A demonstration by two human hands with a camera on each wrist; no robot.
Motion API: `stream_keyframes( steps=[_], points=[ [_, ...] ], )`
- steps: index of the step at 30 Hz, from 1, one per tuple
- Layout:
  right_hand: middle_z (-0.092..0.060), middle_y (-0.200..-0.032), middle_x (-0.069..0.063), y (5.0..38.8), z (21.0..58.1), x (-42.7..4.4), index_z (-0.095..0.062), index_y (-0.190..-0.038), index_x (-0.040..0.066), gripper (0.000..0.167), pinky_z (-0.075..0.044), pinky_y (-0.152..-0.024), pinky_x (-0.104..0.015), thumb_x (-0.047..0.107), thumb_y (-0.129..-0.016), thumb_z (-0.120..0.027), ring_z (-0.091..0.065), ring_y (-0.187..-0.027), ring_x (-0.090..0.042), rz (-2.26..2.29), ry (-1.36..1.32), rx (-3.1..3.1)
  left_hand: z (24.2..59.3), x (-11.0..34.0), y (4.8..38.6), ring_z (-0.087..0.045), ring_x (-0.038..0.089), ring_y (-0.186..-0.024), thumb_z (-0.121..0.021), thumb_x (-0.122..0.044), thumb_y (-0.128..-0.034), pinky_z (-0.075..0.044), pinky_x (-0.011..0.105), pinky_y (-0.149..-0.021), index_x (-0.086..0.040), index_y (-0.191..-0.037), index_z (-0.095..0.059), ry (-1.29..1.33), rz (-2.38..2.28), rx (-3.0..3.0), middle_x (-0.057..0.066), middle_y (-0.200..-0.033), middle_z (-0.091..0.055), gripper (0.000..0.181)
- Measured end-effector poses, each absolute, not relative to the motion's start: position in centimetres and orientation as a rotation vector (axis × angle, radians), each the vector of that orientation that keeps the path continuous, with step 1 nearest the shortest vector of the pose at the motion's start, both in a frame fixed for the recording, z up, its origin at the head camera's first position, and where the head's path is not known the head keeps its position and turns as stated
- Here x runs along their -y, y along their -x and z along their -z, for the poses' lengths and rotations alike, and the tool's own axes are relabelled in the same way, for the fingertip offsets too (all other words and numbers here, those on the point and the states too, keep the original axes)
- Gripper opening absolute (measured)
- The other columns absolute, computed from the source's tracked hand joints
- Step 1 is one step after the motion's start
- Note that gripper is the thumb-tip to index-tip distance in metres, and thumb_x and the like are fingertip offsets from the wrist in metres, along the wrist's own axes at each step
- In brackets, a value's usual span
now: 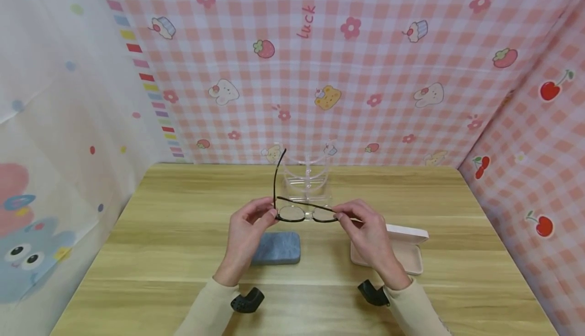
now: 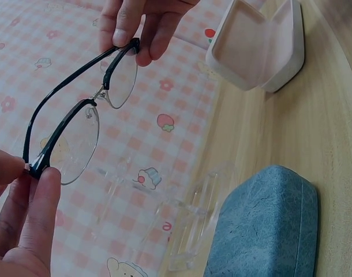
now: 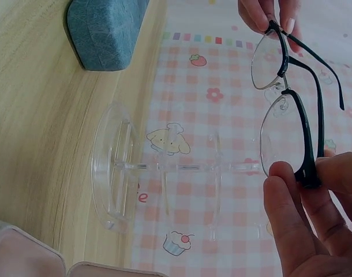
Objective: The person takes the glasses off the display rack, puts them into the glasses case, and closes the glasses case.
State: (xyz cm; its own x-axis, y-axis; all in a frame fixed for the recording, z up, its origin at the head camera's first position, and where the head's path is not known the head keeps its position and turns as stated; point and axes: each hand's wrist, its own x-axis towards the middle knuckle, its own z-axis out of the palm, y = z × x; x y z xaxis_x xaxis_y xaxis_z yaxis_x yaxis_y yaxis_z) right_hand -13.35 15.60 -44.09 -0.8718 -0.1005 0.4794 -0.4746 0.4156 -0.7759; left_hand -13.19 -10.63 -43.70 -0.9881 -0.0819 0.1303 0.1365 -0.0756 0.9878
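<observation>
Black half-rimmed glasses (image 1: 292, 219) are held up between both hands, above the table. The left hand (image 1: 249, 234) pinches one hinge corner, its temple arm extended away; the right hand (image 1: 369, 234) pinches the opposite corner, where the other temple arm lies folded across behind the lenses. In the left wrist view the glasses (image 2: 63, 124) show clear lenses, with the left hand (image 2: 26, 219) at the near corner. The right wrist view has the right hand (image 3: 314, 213) gripping its corner of the glasses (image 3: 303, 124). Beyond them stands a clear display stand (image 1: 307, 183).
A closed blue-grey case (image 1: 276, 248) lies on the wooden table (image 1: 183, 255) beside the left hand. An open pale pink case (image 1: 411, 257) sits partly behind the right hand. Patterned cloth (image 1: 292, 72) hangs at the back and sides.
</observation>
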Motion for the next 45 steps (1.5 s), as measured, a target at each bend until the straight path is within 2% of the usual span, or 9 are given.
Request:
stream_keyframes(
  steps=[15, 22, 25, 29, 34, 45],
  points=[
    [-0.070, -0.100, 0.003, 13.28, 43.87, -15.59, -0.079, -0.100, 0.009, 0.018, -0.062, -0.079, -0.025, -0.005, -0.095, -0.069, -0.070, -0.090, -0.014, -1.430, -0.493, 2.360, 43.31, 10.63, 13.18, -0.071, 0.020, -0.090, -0.069, 0.008, -0.0926, -0.064, 0.035, -0.080, 0.004, -0.115, -0.071, 0.043, 2.190, 2.036, 0.020, -0.104, -0.070, 0.023],
    [-0.070, -0.101, 0.003, 13.27, 43.91, -15.53, -0.078, -0.100, 0.006, 0.016, -0.062, -0.078, -0.026, -0.006, -0.095, -0.069, -0.071, -0.091, -0.015, -1.436, -0.494, 2.368, 43.39, 10.70, 13.06, -0.071, 0.019, -0.089, -0.069, 0.009, -0.0922, -0.064, 0.038, -0.082, 0.009, -0.116, -0.069, 0.049, 2.202, 2.027, 0.019, -0.102, -0.069, 0.023],
    [-0.070, -0.100, 0.003, 13.27, 43.85, -15.48, -0.079, -0.099, 0.008, 0.017, -0.062, -0.078, -0.026, -0.006, -0.094, -0.070, -0.071, -0.091, -0.015, -1.430, -0.490, 2.368, 43.38, 10.69, 13.06, -0.071, 0.019, -0.088, -0.070, 0.009, -0.0917, -0.064, 0.038, -0.081, 0.010, -0.115, -0.069, 0.047, 2.206, 2.018, 0.018, -0.101, -0.070, 0.023],
    [-0.070, -0.100, 0.004, 13.29, 43.72, -15.41, -0.079, -0.097, 0.012, 0.020, -0.063, -0.078, -0.027, -0.006, -0.094, -0.070, -0.071, -0.091, -0.014, -1.427, -0.487, 2.368, 43.38, 10.70, 13.09, -0.071, 0.019, -0.088, -0.070, 0.008, -0.0911, -0.064, 0.033, -0.079, 0.008, -0.112, -0.071, 0.042, 2.185, 2.022, 0.020, -0.101, -0.070, 0.021],
    [-0.070, -0.100, 0.003, 13.37, 43.64, -15.38, -0.079, -0.096, 0.011, 0.020, -0.063, -0.079, -0.028, -0.006, -0.093, -0.071, -0.071, -0.091, -0.015, -1.424, -0.490, 2.366, 43.40, 10.79, 13.13, -0.070, 0.019, -0.091, -0.072, 0.006, -0.0908, -0.064, 0.031, -0.078, 0.008, -0.109, -0.073, 0.060, 2.140, 2.054, 0.024, -0.106, -0.071, 0.018],
    [-0.069, -0.101, 0.003, 13.34, 43.53, -15.18, -0.079, -0.097, 0.008, 0.018, -0.063, -0.078, -0.026, -0.007, -0.092, -0.071, -0.070, -0.091, -0.015, -1.409, -0.498, 2.357, 43.41, 11.03, 13.09, -0.072, 0.017, -0.097, -0.078, 0.000, -0.0888, -0.057, 0.021, -0.073, -0.005, -0.102, -0.082, 0.114, 1.952, 2.171, 0.009, -0.103, -0.077, 0.015]
  ],
)
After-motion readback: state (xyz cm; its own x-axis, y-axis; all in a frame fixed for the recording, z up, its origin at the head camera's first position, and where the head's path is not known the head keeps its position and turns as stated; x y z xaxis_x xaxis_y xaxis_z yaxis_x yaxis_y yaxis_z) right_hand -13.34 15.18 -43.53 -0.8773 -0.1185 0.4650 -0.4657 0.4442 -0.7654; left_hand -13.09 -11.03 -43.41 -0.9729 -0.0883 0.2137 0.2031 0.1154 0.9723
